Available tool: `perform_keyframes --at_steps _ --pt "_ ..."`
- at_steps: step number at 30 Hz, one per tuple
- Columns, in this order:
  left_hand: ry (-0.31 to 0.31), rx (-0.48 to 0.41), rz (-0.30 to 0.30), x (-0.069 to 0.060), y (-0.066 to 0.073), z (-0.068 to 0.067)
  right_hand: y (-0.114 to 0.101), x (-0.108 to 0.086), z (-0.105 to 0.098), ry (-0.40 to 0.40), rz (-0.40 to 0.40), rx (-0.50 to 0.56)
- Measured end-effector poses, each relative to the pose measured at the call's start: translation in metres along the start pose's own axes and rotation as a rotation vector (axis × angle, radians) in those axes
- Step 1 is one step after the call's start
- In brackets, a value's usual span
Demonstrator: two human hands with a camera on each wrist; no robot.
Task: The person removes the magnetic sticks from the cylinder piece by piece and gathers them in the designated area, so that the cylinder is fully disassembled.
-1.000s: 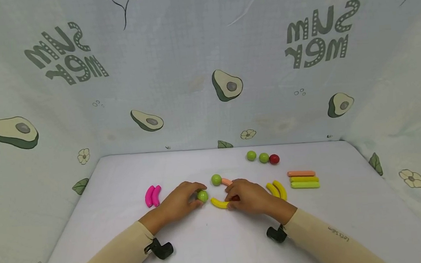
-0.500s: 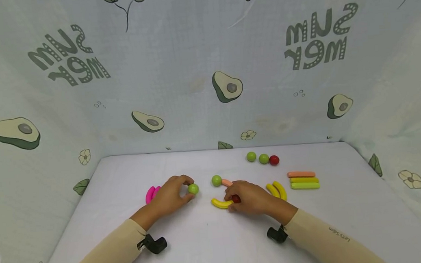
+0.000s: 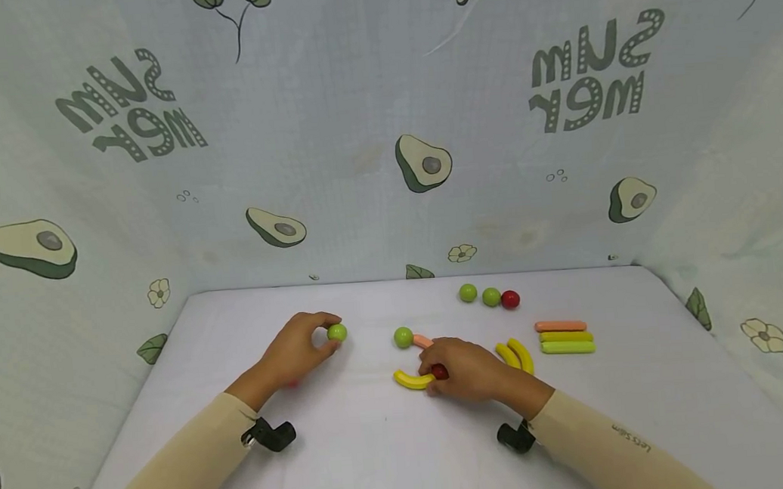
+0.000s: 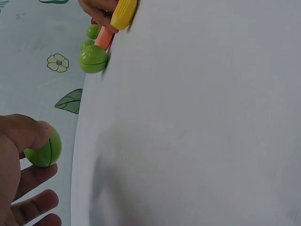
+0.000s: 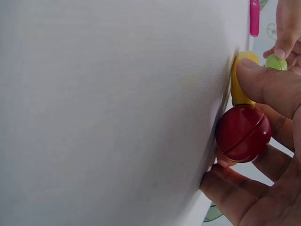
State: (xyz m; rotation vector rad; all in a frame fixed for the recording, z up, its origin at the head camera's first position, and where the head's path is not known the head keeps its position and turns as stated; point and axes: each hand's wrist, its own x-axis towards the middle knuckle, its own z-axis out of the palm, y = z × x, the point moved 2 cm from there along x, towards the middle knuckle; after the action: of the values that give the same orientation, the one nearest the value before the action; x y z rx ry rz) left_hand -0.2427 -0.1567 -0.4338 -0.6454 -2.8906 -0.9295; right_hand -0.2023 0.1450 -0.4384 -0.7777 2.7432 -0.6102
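Note:
In the head view my left hand (image 3: 301,348) pinches a green ball (image 3: 337,333) between thumb and fingertips, above the left half of the table; the left wrist view shows the ball's seam. My right hand (image 3: 464,368) rests low at the table's middle, its fingers curled round a red ball (image 5: 243,133). That ball touches the end of a yellow toy banana (image 3: 412,380), and the thumb lies over the banana in the right wrist view. Behind the right hand sit another green ball (image 3: 403,337) and an orange stick (image 3: 422,341), partly hidden by the hand.
Two yellow bananas (image 3: 517,356) lie right of the right hand. Farther right are orange (image 3: 561,326), yellow (image 3: 565,336) and light green sticks (image 3: 568,347). Two green balls (image 3: 480,295) and a red ball (image 3: 510,300) stand at the back. Pink curved pieces (image 5: 254,18) lie by the left arm.
My left hand has carried the green ball left and away from me, now covering most of the pink pieces. The right hand stays nearly still, with more of its red ball showing.

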Motion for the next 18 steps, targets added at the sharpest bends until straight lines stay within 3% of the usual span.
perform_keyframes --at_steps 8,18 --pt "0.026 0.020 -0.024 0.004 -0.017 -0.013 0.000 0.001 0.000 0.003 0.003 -0.010" --pt "0.016 0.031 -0.197 0.012 -0.038 -0.026 0.001 0.000 0.001 0.004 0.019 -0.005"
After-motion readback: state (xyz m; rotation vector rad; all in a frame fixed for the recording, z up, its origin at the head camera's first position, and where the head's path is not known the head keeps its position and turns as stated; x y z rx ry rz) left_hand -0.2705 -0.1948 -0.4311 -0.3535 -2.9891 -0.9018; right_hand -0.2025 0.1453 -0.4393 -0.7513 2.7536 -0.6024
